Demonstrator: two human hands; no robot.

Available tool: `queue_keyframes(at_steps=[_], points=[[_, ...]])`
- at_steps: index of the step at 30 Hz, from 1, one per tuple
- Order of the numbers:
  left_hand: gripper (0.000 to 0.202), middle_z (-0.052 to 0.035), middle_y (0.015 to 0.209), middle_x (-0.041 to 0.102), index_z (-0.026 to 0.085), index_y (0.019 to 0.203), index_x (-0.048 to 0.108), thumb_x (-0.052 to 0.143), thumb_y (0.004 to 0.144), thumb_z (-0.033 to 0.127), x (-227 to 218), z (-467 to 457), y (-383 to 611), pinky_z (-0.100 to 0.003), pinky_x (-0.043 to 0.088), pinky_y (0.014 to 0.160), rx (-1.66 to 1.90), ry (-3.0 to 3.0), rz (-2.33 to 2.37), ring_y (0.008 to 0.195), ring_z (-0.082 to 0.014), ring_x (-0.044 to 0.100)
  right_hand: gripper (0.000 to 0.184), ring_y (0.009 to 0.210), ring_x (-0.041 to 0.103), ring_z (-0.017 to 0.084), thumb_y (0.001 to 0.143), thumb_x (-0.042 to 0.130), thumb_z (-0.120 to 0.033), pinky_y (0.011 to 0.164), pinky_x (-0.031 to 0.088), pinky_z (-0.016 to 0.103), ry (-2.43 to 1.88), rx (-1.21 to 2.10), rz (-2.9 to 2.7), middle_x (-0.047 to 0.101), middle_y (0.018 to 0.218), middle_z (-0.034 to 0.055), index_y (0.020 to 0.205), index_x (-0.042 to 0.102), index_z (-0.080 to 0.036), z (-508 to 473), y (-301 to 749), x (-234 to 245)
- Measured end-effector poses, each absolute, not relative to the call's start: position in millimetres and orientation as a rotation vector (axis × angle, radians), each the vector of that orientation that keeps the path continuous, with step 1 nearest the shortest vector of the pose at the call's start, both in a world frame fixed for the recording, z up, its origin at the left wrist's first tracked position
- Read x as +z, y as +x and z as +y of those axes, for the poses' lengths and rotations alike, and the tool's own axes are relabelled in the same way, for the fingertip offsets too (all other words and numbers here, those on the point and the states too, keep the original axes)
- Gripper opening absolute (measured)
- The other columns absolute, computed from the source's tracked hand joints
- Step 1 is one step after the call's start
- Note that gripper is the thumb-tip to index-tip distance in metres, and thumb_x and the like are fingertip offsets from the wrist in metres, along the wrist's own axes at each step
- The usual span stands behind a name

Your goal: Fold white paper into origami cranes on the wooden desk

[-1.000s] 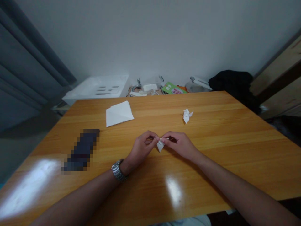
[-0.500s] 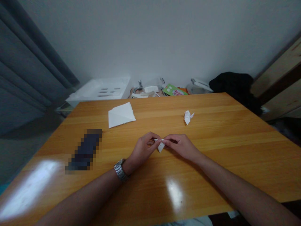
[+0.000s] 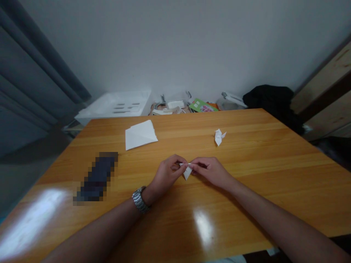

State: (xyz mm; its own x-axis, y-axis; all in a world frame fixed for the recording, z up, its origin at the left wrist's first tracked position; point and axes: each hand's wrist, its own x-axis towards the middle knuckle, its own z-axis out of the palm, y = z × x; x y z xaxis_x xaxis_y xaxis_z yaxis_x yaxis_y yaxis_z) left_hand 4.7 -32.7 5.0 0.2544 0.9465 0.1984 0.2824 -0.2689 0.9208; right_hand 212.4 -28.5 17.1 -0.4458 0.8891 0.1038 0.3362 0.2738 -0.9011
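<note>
A small folded piece of white paper (image 3: 187, 174), pointed at its lower end, is pinched between my two hands above the table. My left hand (image 3: 168, 171), with a metal watch (image 3: 140, 199) on its wrist, grips the paper's left and upper part between thumb and fingers. From the other side my right hand (image 3: 210, 170) pinches the upper right edge, its fingertips close to the left ones. The fingers hide part of the paper. Farther back on the right stands a folded white paper figure (image 3: 218, 137), which looks like a paper crane, apart from both hands.
White paper sheets (image 3: 141, 135) lie in a stack at the back left of the wooden table (image 3: 246, 146). A pixelated dark object (image 3: 97, 177) lies on the left. Beyond the far edge are a white foam tray (image 3: 115, 104), a green booklet (image 3: 203, 106) and a black cloth-like heap (image 3: 271, 100).
Both hands keep their pinch on the folded paper, with its tip turned very slightly. The whole view has shifted a little; the other things on the table stay in place.
</note>
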Motion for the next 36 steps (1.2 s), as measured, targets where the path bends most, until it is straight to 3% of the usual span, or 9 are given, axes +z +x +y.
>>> queue_keyframes(at_steps=[5, 16, 26, 36], points=[[0.021, -0.0041, 0.084, 0.074, 0.015, 0.087, 0.071, 0.070, 0.088, 0.035, 3, -27, 2, -0.021, 0.058, 0.070, 1.059, 1.574, 1.110, 0.077, -0.0148, 0.071, 0.027, 0.077, 0.063, 0.016, 0.098, 0.057, -0.039, 0.073, 0.047, 0.027, -1.075, 1.135, -1.901, 0.073, 0.083, 0.0030, 0.089, 0.074, -0.018, -25, 214, 15], [0.024, -0.0023, 0.076, 0.070, 0.014, 0.084, 0.068, 0.070, 0.086, 0.038, 1, -26, 1, -0.020, 0.056, 0.063, 1.086, 1.498, 1.137, 0.068, -0.0132, 0.067, 0.027, 0.076, 0.064, 0.017, 0.094, 0.062, -0.041, 0.071, 0.048, 0.028, -1.108, 1.172, -1.816, 0.073, 0.082, 0.0042, 0.090, 0.072, -0.017, -24, 213, 12], [0.021, -0.0032, 0.081, 0.071, 0.015, 0.086, 0.067, 0.068, 0.088, 0.036, 3, -30, 4, -0.021, 0.056, 0.066, 1.077, 1.604, 1.113, 0.073, -0.0144, 0.069, 0.025, 0.081, 0.066, 0.017, 0.096, 0.059, -0.037, 0.076, 0.048, 0.028, -1.114, 1.108, -1.917, 0.076, 0.087, 0.0035, 0.091, 0.075, -0.018, -26, 214, 17], [0.022, -0.0038, 0.087, 0.073, 0.016, 0.090, 0.069, 0.067, 0.090, 0.038, 4, -34, 3, -0.021, 0.058, 0.069, 1.062, 1.678, 1.157, 0.078, -0.0151, 0.070, 0.035, 0.080, 0.067, 0.018, 0.099, 0.053, -0.044, 0.074, 0.050, 0.028, -1.074, 1.162, -1.962, 0.077, 0.089, 0.0043, 0.094, 0.076, -0.019, -29, 213, 22]])
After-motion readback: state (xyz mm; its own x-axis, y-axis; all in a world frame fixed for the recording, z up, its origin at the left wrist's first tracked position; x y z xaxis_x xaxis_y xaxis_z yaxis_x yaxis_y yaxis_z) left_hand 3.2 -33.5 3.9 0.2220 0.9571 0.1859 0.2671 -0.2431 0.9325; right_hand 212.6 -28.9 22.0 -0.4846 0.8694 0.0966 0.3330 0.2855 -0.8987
